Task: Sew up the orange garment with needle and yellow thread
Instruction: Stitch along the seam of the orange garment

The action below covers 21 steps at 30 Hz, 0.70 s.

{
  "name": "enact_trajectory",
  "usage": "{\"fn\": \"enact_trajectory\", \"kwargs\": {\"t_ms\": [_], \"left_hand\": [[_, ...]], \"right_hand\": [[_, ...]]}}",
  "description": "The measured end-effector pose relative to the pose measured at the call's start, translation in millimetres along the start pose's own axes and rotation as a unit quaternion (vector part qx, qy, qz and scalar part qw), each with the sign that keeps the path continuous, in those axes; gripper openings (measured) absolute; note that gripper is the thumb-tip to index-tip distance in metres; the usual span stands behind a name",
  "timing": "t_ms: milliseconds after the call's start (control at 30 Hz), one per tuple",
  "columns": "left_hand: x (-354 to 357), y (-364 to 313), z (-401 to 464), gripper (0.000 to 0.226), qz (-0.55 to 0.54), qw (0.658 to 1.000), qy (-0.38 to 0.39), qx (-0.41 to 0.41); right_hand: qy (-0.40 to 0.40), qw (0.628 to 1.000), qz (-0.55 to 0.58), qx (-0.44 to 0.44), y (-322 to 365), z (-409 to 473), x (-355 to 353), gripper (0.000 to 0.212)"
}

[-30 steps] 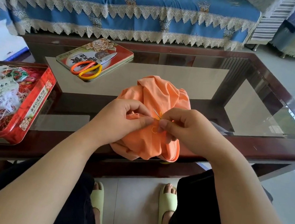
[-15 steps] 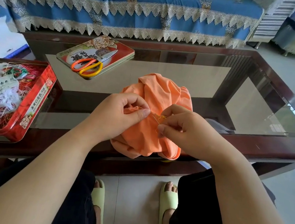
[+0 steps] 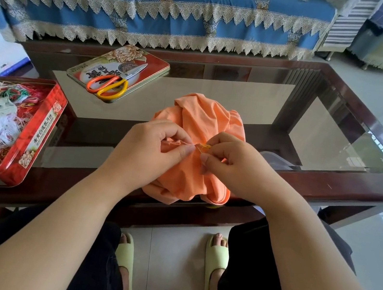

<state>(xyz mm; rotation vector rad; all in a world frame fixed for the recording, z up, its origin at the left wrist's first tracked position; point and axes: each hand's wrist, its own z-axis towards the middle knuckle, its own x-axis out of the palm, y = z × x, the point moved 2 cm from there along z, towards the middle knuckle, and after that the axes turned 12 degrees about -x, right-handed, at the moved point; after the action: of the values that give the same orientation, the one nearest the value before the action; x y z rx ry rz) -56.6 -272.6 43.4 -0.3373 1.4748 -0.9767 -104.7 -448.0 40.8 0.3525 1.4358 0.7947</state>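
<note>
Right hand [image 3: 237, 167] pinches needle [image 3: 200, 148] pointing up-left; left hand [image 3: 149, 148] pinches orange garment [image 3: 199, 121].

glass table [image 3: 256, 100] bears garment [image 3: 202, 121], 2 tins (red) [image 3: 44, 125].

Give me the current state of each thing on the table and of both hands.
Garment: bunched on the table edge, held by both hands.
Left hand: pinches a fold.
Right hand: pinches the needle at the cloth.
Thread: small yellow tangle at the seam.
Scissors: closed, on the lid.
Tin: open, full of threads.
</note>
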Motion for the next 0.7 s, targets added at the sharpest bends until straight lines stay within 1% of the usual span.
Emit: {"fn": "enact_trajectory", "kwargs": {"t_ms": [167,300,367,433,500,600,700], "left_hand": [[8,-7,-5,0.01,0.025,0.998,-0.017,0.061],[9,-5,-4,0.013,0.035,0.994,-0.059,0.088],[9,-4,-3,0.016,0.039,0.992,-0.071,0.095],[7,-3,-3,0.021,0.037,0.992,-0.084,0.092],[6,-2,-1,0.025,0.036,0.991,-0.094,0.086],[5,-1,-1,0.019,0.029,0.992,-0.091,0.088],[9,-2,-3,0.016,0.028,0.991,-0.078,0.103]], "right_hand": [[-0.047,0.998,0.041,0.028,5,3,4,0.033],[-0.064,0.995,0.068,0.029,10,3,5,0.035],[-0.059,0.995,0.075,0.019,13,2,5,0.034],[-0.03,0.995,0.091,0.01,15,0,6,0.036],[-0.006,0.994,0.105,0.009,15,-2,5,0.033],[-0.029,0.994,0.104,0.006,16,-2,4,0.023],[-0.061,0.993,0.102,0.007,16,0,4,0.024]]}}
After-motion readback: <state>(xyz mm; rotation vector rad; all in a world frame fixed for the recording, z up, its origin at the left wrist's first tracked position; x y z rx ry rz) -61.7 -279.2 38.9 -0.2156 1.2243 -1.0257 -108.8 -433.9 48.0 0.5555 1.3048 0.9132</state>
